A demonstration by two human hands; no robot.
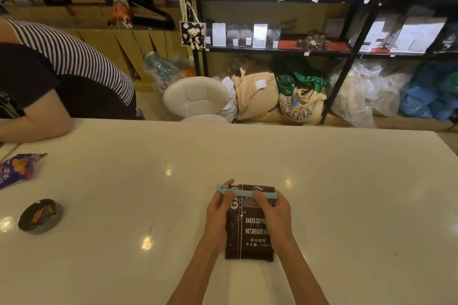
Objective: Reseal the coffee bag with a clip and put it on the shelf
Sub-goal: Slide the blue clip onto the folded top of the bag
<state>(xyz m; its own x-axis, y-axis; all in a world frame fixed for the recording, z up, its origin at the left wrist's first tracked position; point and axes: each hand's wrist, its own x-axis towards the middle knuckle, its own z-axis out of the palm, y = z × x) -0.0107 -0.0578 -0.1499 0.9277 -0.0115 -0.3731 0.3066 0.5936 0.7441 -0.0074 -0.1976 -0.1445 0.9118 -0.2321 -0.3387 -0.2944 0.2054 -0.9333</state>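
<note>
The coffee bag (249,225) lies flat on the white worktop (347,193). Both hands, left hand (218,210) and right hand (275,213), pinch the blue clip (244,192) across its top with closed fingers. Uneven pressure could leave 1 end unlatched, letting the fold spring open

Both forearms come in from bottom centre, bare, converging forward and slightly inward. Left hand (218,208): palm turned inward, fingers curled, thumb and fingertips pinched closed at the far end. Right hand (275,213): knuckles up, fingers bent down and forward in a closed pinch, level with the left, well apart from it.
</note>
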